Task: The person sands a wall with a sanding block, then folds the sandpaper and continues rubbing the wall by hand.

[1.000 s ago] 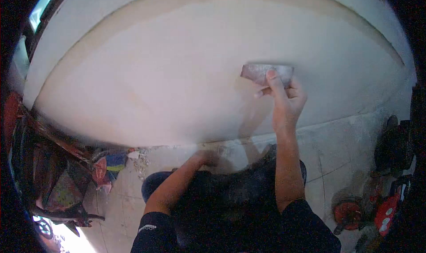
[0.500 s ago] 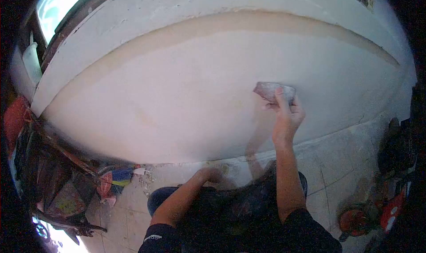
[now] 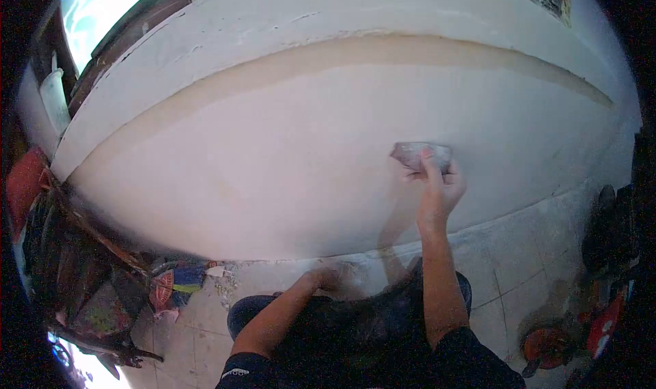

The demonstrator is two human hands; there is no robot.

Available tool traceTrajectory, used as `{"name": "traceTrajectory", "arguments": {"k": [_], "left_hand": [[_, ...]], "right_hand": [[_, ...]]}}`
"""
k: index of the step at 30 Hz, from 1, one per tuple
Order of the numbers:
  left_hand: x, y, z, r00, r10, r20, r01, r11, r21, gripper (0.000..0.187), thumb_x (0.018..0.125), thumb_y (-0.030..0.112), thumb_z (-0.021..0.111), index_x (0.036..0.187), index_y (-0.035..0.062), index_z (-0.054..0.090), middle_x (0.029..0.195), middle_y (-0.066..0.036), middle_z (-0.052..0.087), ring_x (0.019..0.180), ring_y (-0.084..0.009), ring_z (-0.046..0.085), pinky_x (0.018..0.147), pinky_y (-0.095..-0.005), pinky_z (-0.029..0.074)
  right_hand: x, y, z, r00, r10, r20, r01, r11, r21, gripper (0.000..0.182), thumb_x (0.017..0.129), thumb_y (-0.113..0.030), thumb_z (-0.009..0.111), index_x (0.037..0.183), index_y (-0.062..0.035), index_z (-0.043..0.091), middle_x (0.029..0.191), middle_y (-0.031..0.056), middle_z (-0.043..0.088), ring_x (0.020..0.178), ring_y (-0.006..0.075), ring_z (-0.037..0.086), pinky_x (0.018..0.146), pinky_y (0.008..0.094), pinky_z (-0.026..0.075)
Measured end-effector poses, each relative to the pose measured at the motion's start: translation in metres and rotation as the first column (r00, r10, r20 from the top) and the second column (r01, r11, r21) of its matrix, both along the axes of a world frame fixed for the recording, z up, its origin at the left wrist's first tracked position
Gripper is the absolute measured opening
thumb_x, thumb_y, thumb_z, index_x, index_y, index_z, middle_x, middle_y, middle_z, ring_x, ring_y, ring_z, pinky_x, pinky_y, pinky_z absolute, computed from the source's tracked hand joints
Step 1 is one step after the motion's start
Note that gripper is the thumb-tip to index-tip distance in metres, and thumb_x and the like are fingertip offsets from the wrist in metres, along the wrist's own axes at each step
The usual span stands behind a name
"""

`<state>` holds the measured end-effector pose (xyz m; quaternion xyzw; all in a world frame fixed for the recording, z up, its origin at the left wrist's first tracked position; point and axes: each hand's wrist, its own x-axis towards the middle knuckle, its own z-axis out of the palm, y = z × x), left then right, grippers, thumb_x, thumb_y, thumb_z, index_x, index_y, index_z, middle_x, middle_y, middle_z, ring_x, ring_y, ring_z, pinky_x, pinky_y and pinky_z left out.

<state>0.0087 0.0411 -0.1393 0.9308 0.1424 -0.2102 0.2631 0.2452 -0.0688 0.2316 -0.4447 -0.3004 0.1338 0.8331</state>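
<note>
Compared w/ the last view, the sheet (image 3: 410, 158) sits slightly lower in frame, but the white panel (image 3: 273, 150) comes down also, so its pos. on the panel changes little. It is right of centre, against or just before the panel; contact unclear. Long axis runs approx. left-right, ragged tip pointing left. R hand (image 3: 442, 189) pinches it, thumb in front. L hand (image 3: 328, 278) is low centre, blurred; grip can't be told.
</note>
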Motion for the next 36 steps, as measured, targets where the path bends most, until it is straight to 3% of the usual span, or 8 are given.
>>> {"name": "traceTrajectory", "arguments": {"k": [5, 8, 13, 16, 20, 24, 30, 36], "left_hand": [[-0.011, 0.005, -0.020, 0.990, 0.026, -0.137, -0.025, 1.000, 0.008, 0.052, 0.096, 0.033, 0.063, 0.141, 0.0089, 0.060, 0.149, -0.016, 0.057, 0.134, -0.0311, 0.056, 0.114, -0.0459, 0.042], [-0.011, 0.006, -0.019, 0.987, 0.020, -0.158, -0.020, 1.000, 0.003, 0.052, 0.096, 0.034, 0.063, 0.142, 0.0089, 0.060, 0.149, -0.016, 0.056, 0.134, -0.0311, 0.055, 0.115, -0.0459, 0.041], [0.002, 0.000, -0.001, 0.998, 0.014, -0.055, -0.016, 1.000, -0.026, 0.053, 0.096, 0.034, 0.063, 0.143, 0.0090, 0.059, 0.150, -0.016, 0.056, 0.135, -0.0311, 0.055, 0.115, -0.0459, 0.041], [0.003, 0.000, 0.002, 0.999, 0.010, -0.037, -0.011, 0.999, -0.037, 0.054, 0.096, 0.035, 0.063, 0.143, 0.0090, 0.058, 0.150, -0.016, 0.055, 0.135, -0.0311, 0.054, 0.115, -0.0460, 0.040], [0.001, 0.003, -0.002, 0.996, 0.023, -0.089, -0.026, 0.999, -0.036, 0.055, 0.096, 0.035, 0.063, 0.144, 0.0091, 0.058, 0.151, -0.016, 0.055, 0.136, -0.0311, 0.054, 0.116, -0.0460, 0.040], [-0.010, 0.004, -0.011, 0.975, 0.044, -0.216, -0.045, 0.999, -0.001, 0.055, 0.096, 0.036, 0.063, 0.145, 0.0091, 0.057, 0.151, -0.016, 0.054, 0.136, -0.0311, 0.053, 0.116, -0.0460, 0.039], [-0.019, 0.006, -0.011, 0.964, 0.062, -0.260, -0.063, 0.998, 0.006, 0.057, 0.096, 0.037, 0.063, 0.145, 0.0092, 0.056, 0.152, -0.016, 0.054, 0.137, -0.0311, 0.052, 0.117, -0.0461, 0.039], [-0.015, 0.000, -0.005, 0.976, 0.060, -0.210, -0.066, 0.998, -0.024, 0.058, 0.097, 0.037, 0.063, 0.146, 0.0093, 0.055, 0.153, -0.016, 0.053, 0.138, -0.0311, 0.052, 0.118, -0.0461, 0.038]], "right_hand": [[-0.031, 0.018, -0.026, 0.999, -0.015, -0.050, 0.014, 1.000, -0.011, 0.018, 0.097, -0.020, 0.073, 0.093, -0.0027, 0.071, 0.079, 0.0048, 0.070, 0.063, 0.0098, 0.064, 0.055, 0.0257, 0.053], [-0.042, 0.019, -0.033, 0.959, 0.172, 0.224, -0.164, 0.985, -0.057, 0.016, 0.097, -0.019, 0.073, 0.094, -0.0033, 0.071, 0.081, 0.0044, 0.070, 0.063, 0.0097, 0.064, 0.055, 0.0261, 0.052], [-0.011, 0.002, 0.001, 0.971, -0.056, -0.233, 0.052, 0.998, -0.024, 0.018, 0.096, -0.021, 0.074, 0.096, -0.0034, 0.070, 0.083, 0.0036, 0.069, 0.066, 0.0097, 0.064, 0.059, 0.0259, 0.053], [-0.004, 0.000, -0.002, 0.984, -0.030, -0.177, 0.053, 0.991, 0.127, 0.018, 0.096, -0.022, 0.074, 0.098, -0.0039, 0.070, 0.084, 0.0023, 0.069, 0.068, 0.0095, 0.064, 0.060, 0.0253, 0.053], [-0.037, 0.014, -0.031, 0.945, 0.206, 0.255, -0.169, 0.973, -0.160, 0.020, 0.097, -0.023, 0.074, 0.096, -0.0028, 0.070, 0.083, 0.0035, 0.071, 0.068, 0.0096, 0.065, 0.060, 0.0244, 0.052], [-0.034, 0.020, -0.031, 0.938, 0.256, 0.234, -0.244, 0.966, -0.083, 0.021, 0.097, -0.023, 0.074, 0.096, -0.0025, 0.071, 0.083, 0.0047, 0.071, 0.068, 0.0102, 0.066, 0.058, 0.0246, 0.053], [0.008, 0.010, -0.004, 0.965, -0.036, -0.258, 0.106, 0.958, 0.265, 0.022, 0.094, -0.023, 0.077, 0.098, -0.0021, 0.072, 0.080, 0.0065, 0.072, 0.063, 0.0138, 0.068, 0.054, 0.0281, 0.054], [-0.031, 0.015, -0.032, 0.962, 0.244, 0.124, -0.237, 0.969, -0.062, 0.020, 0.095, -0.022, 0.074, 0.099, -0.0024, 0.071, 0.085, 0.0055, 0.071, 0.066, 0.0126, 0.067, 0.056, 0.0268, 0.055]]}}
